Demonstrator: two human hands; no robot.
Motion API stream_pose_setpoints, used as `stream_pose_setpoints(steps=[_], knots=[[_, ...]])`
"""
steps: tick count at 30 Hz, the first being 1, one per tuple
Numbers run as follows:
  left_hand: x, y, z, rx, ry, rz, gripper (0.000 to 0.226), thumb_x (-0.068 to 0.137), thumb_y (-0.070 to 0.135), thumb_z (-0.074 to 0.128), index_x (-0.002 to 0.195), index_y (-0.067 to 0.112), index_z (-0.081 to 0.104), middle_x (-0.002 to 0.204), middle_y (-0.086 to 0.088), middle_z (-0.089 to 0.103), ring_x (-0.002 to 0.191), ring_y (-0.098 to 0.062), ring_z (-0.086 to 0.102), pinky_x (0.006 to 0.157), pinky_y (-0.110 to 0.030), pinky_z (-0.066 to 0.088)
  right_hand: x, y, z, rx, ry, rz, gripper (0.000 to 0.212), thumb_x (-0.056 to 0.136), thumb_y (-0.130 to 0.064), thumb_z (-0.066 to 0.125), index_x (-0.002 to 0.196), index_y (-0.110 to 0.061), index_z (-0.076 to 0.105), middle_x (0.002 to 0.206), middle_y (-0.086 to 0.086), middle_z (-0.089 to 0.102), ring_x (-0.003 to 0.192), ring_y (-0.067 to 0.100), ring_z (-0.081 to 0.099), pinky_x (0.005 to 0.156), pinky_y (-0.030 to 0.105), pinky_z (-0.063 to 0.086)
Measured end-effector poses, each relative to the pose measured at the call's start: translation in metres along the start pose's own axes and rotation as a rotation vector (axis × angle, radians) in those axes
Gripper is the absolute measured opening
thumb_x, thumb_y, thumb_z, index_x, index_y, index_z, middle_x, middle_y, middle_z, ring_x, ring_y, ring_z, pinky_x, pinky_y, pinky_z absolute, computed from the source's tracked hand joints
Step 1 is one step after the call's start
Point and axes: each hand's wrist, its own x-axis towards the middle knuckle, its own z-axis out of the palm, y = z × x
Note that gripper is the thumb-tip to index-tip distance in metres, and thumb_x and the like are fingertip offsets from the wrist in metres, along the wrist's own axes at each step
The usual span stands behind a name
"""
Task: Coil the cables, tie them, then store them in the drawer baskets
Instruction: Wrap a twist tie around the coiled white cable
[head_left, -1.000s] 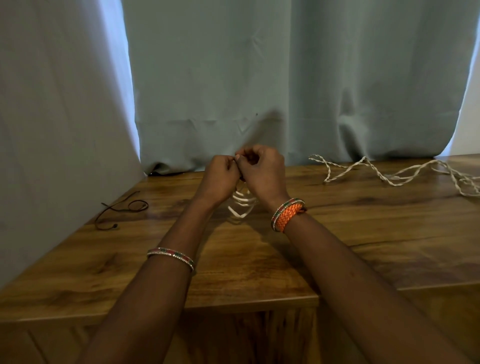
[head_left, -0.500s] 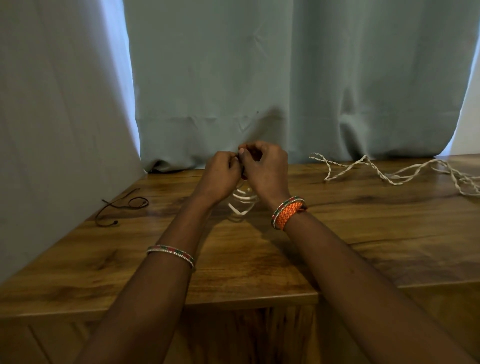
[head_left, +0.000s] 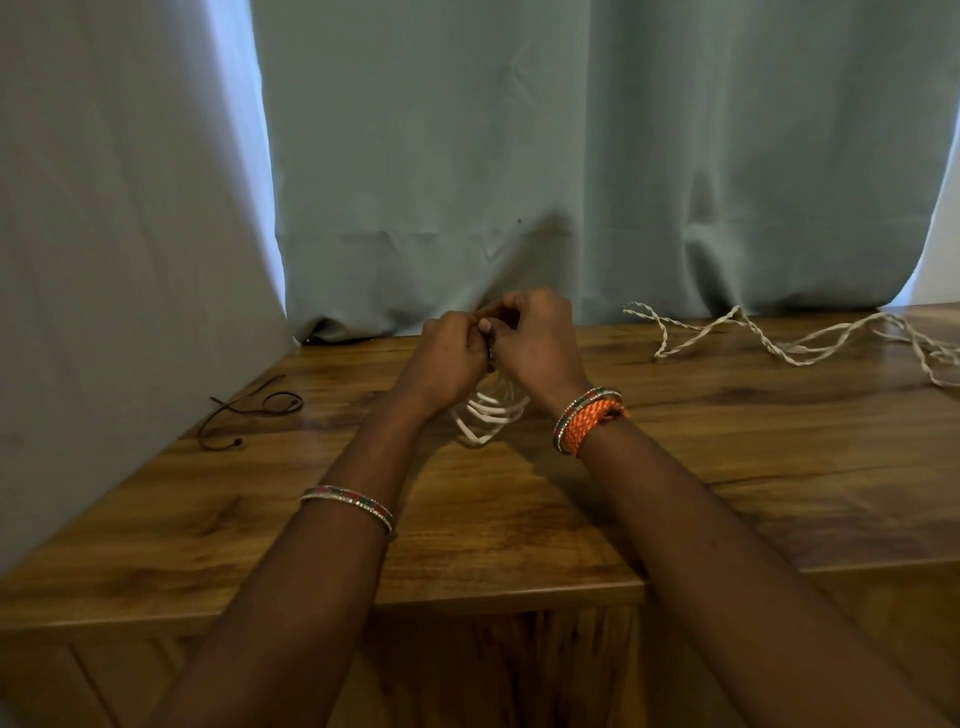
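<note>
Pale blue-grey curtains across the whole background, hanging in soft folds to the rear edge of a brown wood-grain tabletop, with a bright slit of daylight between two panels at upper left and another at far right. Glossy surface, streaked grain, front edge dropping to a darker wooden panel below.

Left hand and right hand raised together above the middle of the top, knuckles touching, fingers of both curled shut and pinching something small and dark between them; exactly what is gripped cannot be told. Hanging under the two hands, a coiled white cable, several loops fanned out, lowest loops close to the wood; contact with the surface unclear.

Thin beaded bangle partway up the left forearm. Braided orange wristband on the right wrist, edged by a second beaded bangle.

Thin dark brown cord lying loose on the tabletop at left, near the curtain, looped once, well apart from the hands. Twisted cream-white cable sprawled uncoiled along the rear right of the tabletop, running off toward the right edge, also well apart from the hands.
</note>
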Motion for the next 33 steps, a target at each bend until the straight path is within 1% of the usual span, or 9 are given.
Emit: stream_pose_setpoints(steps=[2,4,9,12,15,19,24,27,33], knots=[[0.001,-0.002,0.002,0.013,-0.001,-0.01,0.033,0.094,0.012,0.04,0.067,0.005,0.058,0.059,-0.009,0.058,0.055,-0.02,0.053,0.046,-0.014,0.034,0.001,0.001,0.0,-0.019,0.0,0.024,0.01,0.083,0.0,0.064,0.086,-0.002,0.073,0.072,0.006,0.067,0.055,-0.001,0.056,0.044,0.002,0.039],[0.001,-0.003,0.004,0.026,0.026,0.002,0.032,0.093,0.011,0.04,0.075,-0.001,0.062,0.072,-0.021,0.065,0.066,-0.031,0.059,0.058,-0.031,0.043,0.004,0.003,-0.001,-0.02,0.025,0.074,0.008,0.081,-0.003,0.066,0.085,-0.004,0.074,0.074,0.006,0.069,0.057,0.001,0.056,0.046,0.001,0.039],[0.002,-0.004,0.001,0.023,0.05,0.048,0.028,0.092,0.007,0.039,0.079,-0.002,0.063,0.077,-0.022,0.067,0.072,-0.032,0.063,0.068,-0.044,0.049,0.006,0.004,-0.002,-0.018,0.038,0.05,0.004,0.08,-0.007,0.069,0.082,-0.005,0.072,0.074,0.008,0.069,0.064,0.011,0.059,0.054,0.009,0.043],[0.002,-0.004,0.0,-0.015,0.043,0.032,0.028,0.092,0.005,0.039,0.078,-0.004,0.062,0.073,-0.02,0.066,0.067,-0.029,0.061,0.062,-0.038,0.047,0.005,0.001,-0.001,-0.1,0.02,-0.035,0.005,0.083,-0.007,0.065,0.081,-0.005,0.069,0.072,0.002,0.064,0.061,0.005,0.054,0.052,0.004,0.039],[0.003,-0.001,0.002,-0.121,0.058,-0.01,0.026,0.095,0.005,0.037,0.08,0.002,0.058,0.068,-0.009,0.06,0.058,-0.015,0.053,0.05,-0.018,0.037,0.005,0.003,0.0,-0.181,0.039,-0.078,0.009,0.088,-0.012,0.06,0.08,-0.01,0.064,0.072,-0.001,0.06,0.061,0.006,0.049,0.053,0.014,0.032],[0.002,-0.001,0.006,-0.281,0.061,0.008,0.014,0.098,0.012,0.038,0.091,0.01,0.05,0.067,0.0,0.055,0.054,-0.011,0.05,0.051,-0.023,0.038,0.004,0.006,-0.001,-0.3,0.031,-0.101,0.01,0.092,-0.017,0.054,0.086,-0.011,0.059,0.086,0.006,0.06,0.078,0.018,0.051,0.064,0.024,0.027],[0.003,0.009,-0.002,-0.486,-0.016,0.037,0.021,0.094,0.016,0.053,0.085,-0.002,0.055,0.05,0.006,0.052,0.041,-0.001,0.041,0.045,-0.017,0.034,0.005,0.0,-0.01,-0.296,0.057,-0.079,0.01,0.081,-0.006,0.051,0.083,-0.015,0.048,0.083,-0.001,0.052,0.075,0.019,0.045,0.064,0.029,0.028],[0.004,0.01,-0.005,-0.558,-0.047,0.051,0.011,0.089,0.005,0.058,0.078,0.001,0.056,0.051,0.007,0.053,0.047,0.0,0.045,0.051,-0.015,0.038,0.005,-0.006,-0.018,-0.213,0.094,-0.069,0.014,0.079,-0.005,0.054,0.08,-0.016,0.045,0.08,-0.003,0.05,0.073,0.019,0.044,0.062,0.027,0.026],[0.009,0.008,-0.007,-0.519,-0.028,0.072,0.006,0.071,0.018,0.057,0.068,0.016,0.062,0.06,0.007,0.061,0.063,-0.008,0.056,0.067,-0.025,0.045,0.005,-0.005,-0.015,-0.145,0.222,-0.032,0.016,0.075,0.002,0.046,0.076,-0.014,0.046,0.074,0.0,0.051,0.07,0.02,0.048,0.05,0.027,0.026]])
